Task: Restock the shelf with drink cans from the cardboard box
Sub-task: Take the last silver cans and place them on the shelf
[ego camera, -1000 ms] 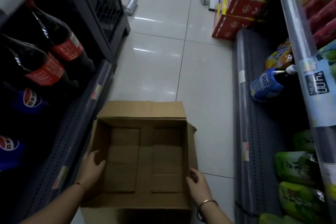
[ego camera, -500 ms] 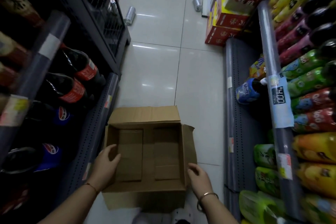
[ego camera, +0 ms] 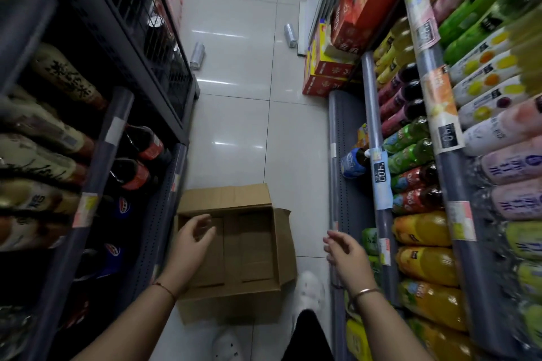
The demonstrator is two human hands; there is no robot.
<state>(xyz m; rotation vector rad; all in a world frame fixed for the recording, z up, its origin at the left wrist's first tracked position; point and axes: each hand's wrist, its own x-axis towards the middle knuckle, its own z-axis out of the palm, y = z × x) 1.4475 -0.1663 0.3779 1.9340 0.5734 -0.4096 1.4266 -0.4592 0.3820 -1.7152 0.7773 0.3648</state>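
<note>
The cardboard box sits on the white floor in the aisle, close beside the bottom of the left shelf. Its flaps are folded out, so you can see right down inside, and there is only the brown bottom in there. No cans are in it. The left hand hangs over the left side of the box. Its fingers are loose and bent a little, and it holds nothing. It does not look like it touches the box. The right hand is off to the right of the box, over the floor near the right shelf. Its fingers are loose and a bit curled too, with nothing in them. Two silver drink cans lie on their sides far up the aisle, one can by the left shelf and another can near the red and yellow cartons. Both are well away from the hands. I think the box is done, so these two may be what is left to put away. They are round and lying down, so a bump could make them roll. A white shoe stands just beside the box's near right corner, so the person is standing right over it.
</note>
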